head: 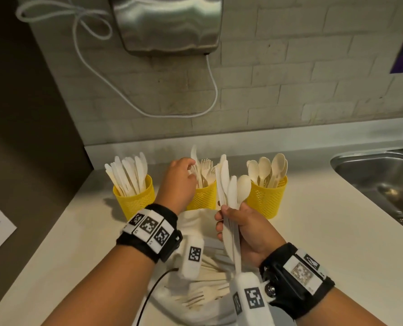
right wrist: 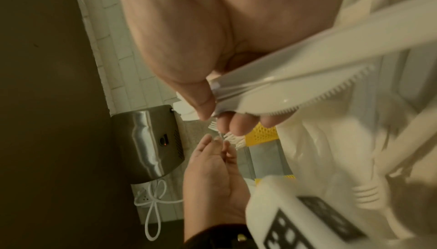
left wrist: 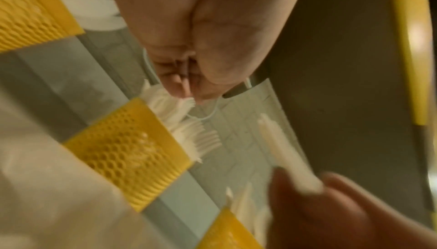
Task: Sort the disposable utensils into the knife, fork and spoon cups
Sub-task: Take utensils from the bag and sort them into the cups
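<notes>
— Utensils are seen where, starting from the left?

— Knives are stood blade-up in the knife cup, well to the left of the left hand. Forks are packed in the fork cup, right at that hand's fingertips.

— How is the left hand's grip described?

— Its fingers are drawn together just above the fork tines in the left wrist view. Whether a fork is pinched cannot be told; that view is blurred.

— And further right?

— A bundle of knives and one spoon is clasped upright in the right hand, thumb and fingers wrapped around the handles. A serrated knife blade is shown crossing the palm in the right wrist view. The spoon cup is placed just beyond and to the right of that grip.

— What is found below the grips?

— A white bag with loose forks is spread on the counter beneath both wrists. A steel sink is set far to the right.
</notes>
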A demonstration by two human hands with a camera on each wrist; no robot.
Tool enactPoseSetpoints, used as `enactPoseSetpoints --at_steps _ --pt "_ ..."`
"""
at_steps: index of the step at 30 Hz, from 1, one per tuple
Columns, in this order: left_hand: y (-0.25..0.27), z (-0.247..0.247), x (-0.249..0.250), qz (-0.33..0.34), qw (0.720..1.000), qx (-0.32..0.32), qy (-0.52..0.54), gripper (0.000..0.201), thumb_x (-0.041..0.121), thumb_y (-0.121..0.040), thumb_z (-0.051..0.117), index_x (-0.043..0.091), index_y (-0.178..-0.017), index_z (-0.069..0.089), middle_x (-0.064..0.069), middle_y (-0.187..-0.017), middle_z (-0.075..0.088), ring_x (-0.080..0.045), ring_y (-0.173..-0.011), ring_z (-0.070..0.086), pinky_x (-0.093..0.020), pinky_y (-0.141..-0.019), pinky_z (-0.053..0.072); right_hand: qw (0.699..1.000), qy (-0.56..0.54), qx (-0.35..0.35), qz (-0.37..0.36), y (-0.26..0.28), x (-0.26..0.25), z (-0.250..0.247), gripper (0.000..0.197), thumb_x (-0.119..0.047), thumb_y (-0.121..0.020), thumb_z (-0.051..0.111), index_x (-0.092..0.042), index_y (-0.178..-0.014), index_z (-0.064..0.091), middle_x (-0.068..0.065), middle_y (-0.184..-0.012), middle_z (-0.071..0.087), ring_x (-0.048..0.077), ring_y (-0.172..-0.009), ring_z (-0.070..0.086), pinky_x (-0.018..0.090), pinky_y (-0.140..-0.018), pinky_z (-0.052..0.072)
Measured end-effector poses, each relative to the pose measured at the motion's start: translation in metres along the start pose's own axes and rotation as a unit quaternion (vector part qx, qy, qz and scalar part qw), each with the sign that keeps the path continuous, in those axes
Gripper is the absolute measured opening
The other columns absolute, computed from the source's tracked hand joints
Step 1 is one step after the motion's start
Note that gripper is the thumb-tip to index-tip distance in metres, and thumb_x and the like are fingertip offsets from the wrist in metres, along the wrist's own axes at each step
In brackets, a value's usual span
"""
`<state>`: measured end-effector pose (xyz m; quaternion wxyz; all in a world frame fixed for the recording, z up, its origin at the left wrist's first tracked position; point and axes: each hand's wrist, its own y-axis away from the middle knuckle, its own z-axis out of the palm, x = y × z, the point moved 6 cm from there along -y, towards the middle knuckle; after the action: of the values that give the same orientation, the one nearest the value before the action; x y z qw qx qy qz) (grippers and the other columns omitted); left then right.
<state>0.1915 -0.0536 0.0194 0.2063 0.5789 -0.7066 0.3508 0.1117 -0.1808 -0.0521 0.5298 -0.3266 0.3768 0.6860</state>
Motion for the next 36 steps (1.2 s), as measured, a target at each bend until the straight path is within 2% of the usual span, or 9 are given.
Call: enactPoseSetpoints --at_steps 6,11,14,18,22,26,28,31,36 --pt "0.008 -0.010 0.003 -0.014 0.996 -0.001 0.093 0.021 0.021 -0.093 0.051 0.021 -0.111 0.061 0.002 -0.110 0.061 -0.016 -0.096 0.059 -0.026 -0.080 0.047 1.000 0.004 -0.007 -0.009 0.002 0.001 0.000 0.016 -0.006 -0.092 0.051 -0.007 -0.108 0.053 0.007 -0.072 0.063 0.015 -0.056 0.057 0.029 -0.057 0.046" --pt "0.064 0.037 0.003 -0.122 0.911 -0.225 0.324 0.013 0.015 -0.085 0.064 0.010 -0.096 0.066 0.003 -0.068 0.069 -0.012 -0.057 0.056 -0.024 -0.052 0.045 0.997 0.068 -0.042 -0.012 0.001 0.003 0.013 0.023 0.003 -0.089 0.050 -0.008 -0.104 0.064 0.014 -0.079 0.062 0.014 -0.054 0.054 0.023 -0.050 0.045" --pt "0.066 0.041 -0.009 -0.154 0.886 -0.179 0.399 0.011 0.006 -0.086 0.061 0.002 -0.096 0.064 -0.011 -0.073 0.066 -0.017 -0.050 0.051 -0.023 -0.038 0.042 0.995 0.090 -0.052 -0.003 0.001 0.006 0.025 0.025 0.005 -0.089 0.047 -0.007 -0.102 0.065 0.012 -0.078 0.062 0.012 -0.053 0.053 0.021 -0.049 0.045" --pt "0.064 0.028 -0.025 -0.166 0.876 -0.155 0.425 0.017 0.007 -0.087 0.060 -0.001 -0.101 0.064 -0.018 -0.084 0.064 -0.018 -0.056 0.051 -0.023 -0.039 0.040 0.994 0.083 -0.072 0.018 0.001 0.012 0.037 0.027 -0.016 -0.093 0.045 -0.003 -0.112 0.060 0.011 -0.079 0.063 0.014 -0.061 0.059 0.024 -0.056 0.047" --pt "0.060 0.010 -0.029 -0.136 0.898 -0.141 0.394 0.005 0.007 -0.087 0.060 0.006 -0.089 0.064 -0.017 -0.085 0.068 -0.022 -0.068 0.064 -0.034 -0.066 0.055 0.996 0.065 -0.056 0.016 0.003 0.013 0.039 0.033 -0.022 -0.099 0.037 -0.006 -0.112 0.063 0.011 -0.091 0.067 0.016 -0.077 0.064 0.030 -0.069 0.051" --pt "0.038 -0.019 -0.030 -0.112 0.919 -0.069 0.371 0.005 0.012 -0.086 0.062 0.013 -0.089 0.066 -0.008 -0.088 0.071 -0.019 -0.085 0.067 -0.036 -0.085 0.055 0.965 0.239 0.085 -0.072 0.002 -0.021 0.005 0.024 -0.030 -0.097 0.042 -0.025 -0.102 0.065 0.005 -0.104 0.060 0.021 -0.096 0.059 0.045 -0.097 0.047" --pt "0.024 -0.039 -0.020 -0.075 0.933 -0.022 0.351 0.005 0.013 -0.086 0.063 0.015 -0.089 0.065 -0.005 -0.089 0.072 -0.019 -0.087 0.068 -0.037 -0.086 0.053 0.944 0.277 0.123 -0.128 0.004 -0.053 -0.007 0.019 -0.027 -0.095 0.047 -0.027 -0.090 0.065 -0.004 -0.099 0.061 0.020 -0.096 0.062 0.042 -0.094 0.049" --pt "0.003 -0.077 -0.005 -0.012 0.968 0.071 0.239 0.005 0.021 -0.085 0.065 0.017 -0.089 0.065 0.000 -0.085 0.070 -0.013 -0.081 0.066 -0.031 -0.077 0.053 0.905 0.307 0.195 -0.219 0.014 -0.106 -0.024 0.014 -0.017 -0.094 0.052 -0.015 -0.092 0.065 -0.009 -0.098 0.063 0.000 -0.070 0.057 0.015 -0.063 0.044" --pt "-0.017 -0.125 -0.008 0.005 0.979 0.158 0.127 0.026 0.026 -0.085 0.066 0.004 -0.098 0.066 -0.007 -0.087 0.069 -0.020 -0.078 0.066 -0.033 -0.070 0.054 0.853 0.350 0.263 -0.284 0.024 -0.145 -0.053 0.018 -0.022 -0.091 0.056 -0.018 -0.107 0.062 -0.007 -0.079 0.059 0.010 -0.067 0.052 0.030 -0.068 0.047"
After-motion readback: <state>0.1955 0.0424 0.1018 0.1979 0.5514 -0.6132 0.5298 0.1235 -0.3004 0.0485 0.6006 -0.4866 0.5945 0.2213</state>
